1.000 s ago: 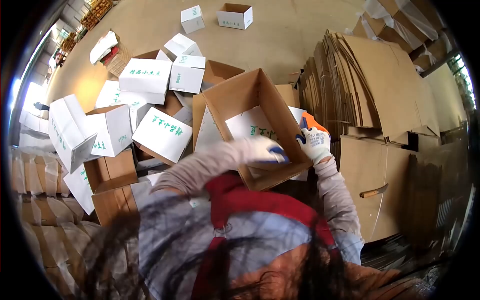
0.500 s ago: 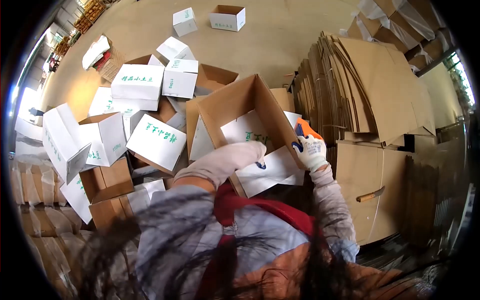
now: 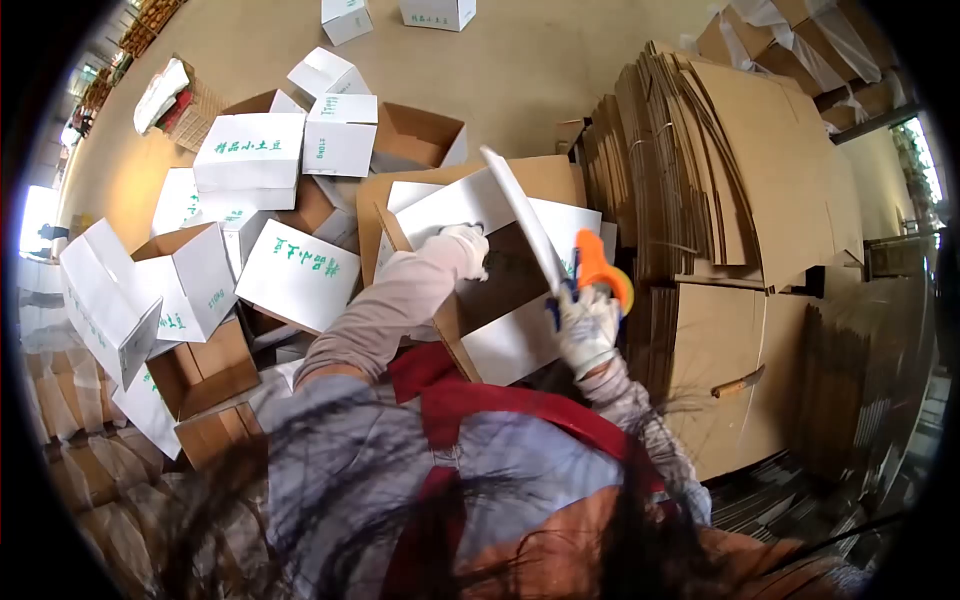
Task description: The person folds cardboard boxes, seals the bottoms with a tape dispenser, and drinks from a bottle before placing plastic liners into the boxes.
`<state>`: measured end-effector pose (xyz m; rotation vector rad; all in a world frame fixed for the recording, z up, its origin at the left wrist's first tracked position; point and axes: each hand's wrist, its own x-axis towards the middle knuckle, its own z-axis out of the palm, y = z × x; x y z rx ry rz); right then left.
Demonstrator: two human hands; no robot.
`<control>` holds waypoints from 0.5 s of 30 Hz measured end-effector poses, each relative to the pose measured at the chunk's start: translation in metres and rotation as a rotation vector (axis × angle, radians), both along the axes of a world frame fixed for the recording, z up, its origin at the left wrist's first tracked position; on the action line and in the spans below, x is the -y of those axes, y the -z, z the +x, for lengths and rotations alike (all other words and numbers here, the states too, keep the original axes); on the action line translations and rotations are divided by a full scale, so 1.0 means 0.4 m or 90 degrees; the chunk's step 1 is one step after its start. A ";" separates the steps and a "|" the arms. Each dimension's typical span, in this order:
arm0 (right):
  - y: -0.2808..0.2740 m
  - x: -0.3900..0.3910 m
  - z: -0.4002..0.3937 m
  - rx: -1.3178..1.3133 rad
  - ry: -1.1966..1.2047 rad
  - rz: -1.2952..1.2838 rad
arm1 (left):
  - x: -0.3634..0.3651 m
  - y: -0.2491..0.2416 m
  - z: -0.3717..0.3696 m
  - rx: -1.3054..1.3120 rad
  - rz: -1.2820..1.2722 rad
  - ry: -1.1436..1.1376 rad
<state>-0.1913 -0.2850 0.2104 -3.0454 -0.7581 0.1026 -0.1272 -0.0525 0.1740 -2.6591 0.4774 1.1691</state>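
A cardboard carton (image 3: 452, 325), brown on some faces and white on others, sits tilted in front of me. My left hand (image 3: 465, 250), in a white glove, reaches over it with curled fingers at the edge of a white flap (image 3: 440, 208); the fingertips are partly hidden. Gripped in my gloved right hand (image 3: 585, 328) is an orange tape dispenser (image 3: 592, 260), beside the carton's raised right-hand flap (image 3: 525, 220). The dispenser's lower part is hidden by the hand.
White cartons with green lettering (image 3: 250, 150) pile up on the left. Flattened cardboard sheets (image 3: 740, 170) stand stacked on the right, above a brown cardboard stack (image 3: 715, 350) with a wooden-handled knife (image 3: 738, 383) on it. A woven basket (image 3: 195, 115) stands far left.
The carton has turned, and its right-hand flap now stands raised. My left hand has moved up and left to a white flap. My right hand has shifted left and down with the tape dispenser.
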 end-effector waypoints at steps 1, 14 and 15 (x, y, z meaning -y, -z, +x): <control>0.029 -0.019 -0.029 -0.007 -0.020 -0.017 | -0.019 -0.083 0.004 -0.018 -0.103 -0.134; 0.143 0.048 -0.029 0.011 -0.036 0.251 | -0.057 0.118 0.158 0.506 -0.233 -0.464; 0.104 0.039 -0.027 -0.069 0.055 0.362 | -0.058 0.118 0.151 0.490 -0.232 -0.472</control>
